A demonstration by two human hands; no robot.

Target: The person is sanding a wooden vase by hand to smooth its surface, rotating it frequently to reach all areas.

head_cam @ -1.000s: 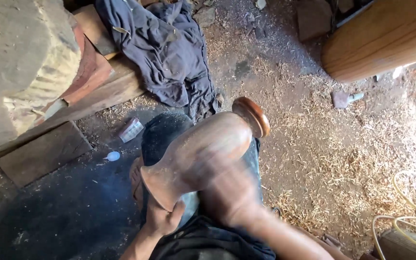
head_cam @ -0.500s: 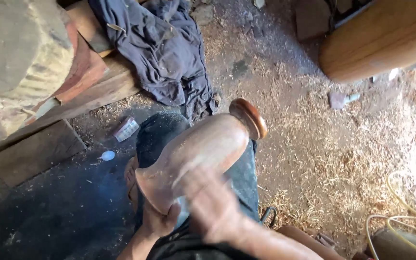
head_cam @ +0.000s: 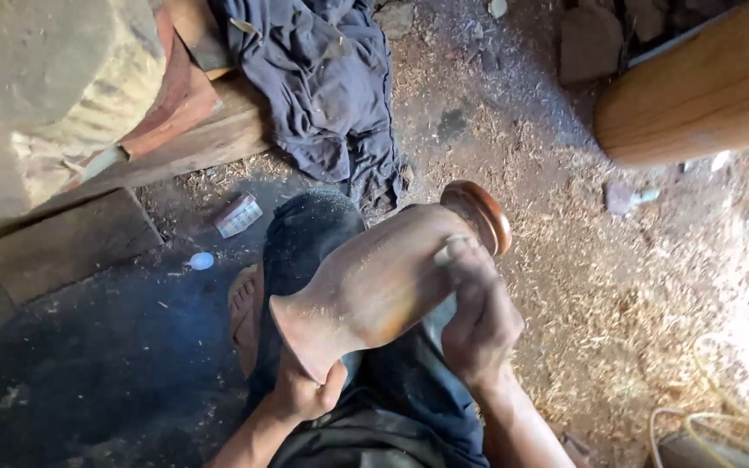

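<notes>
While the person sits on a sawdust-strewn dirt floor, the head camera looks down at a turned wooden vase (head_cam: 383, 282) lying tilted across the lap, flared base near, rimmed mouth pointing far and right. The left hand (head_cam: 305, 394) cups the base from below, fingers curled shut around its edge. The right hand (head_cam: 478, 316) lies on the vase's right flank near the neck, fingers together and pressed flat to the wood. The vase looks solid, stiff and fairly heavy, its surface smooth and dusty, so likely a little slippery; the narrow neck and the flared base seem the surest holds. A dark blue cloth (head_cam: 322, 87) lies crumpled on the far floor, a rough timber block (head_cam: 45, 95) far left, and a pale wooden cylinder (head_cam: 695, 95) far right.
</notes>
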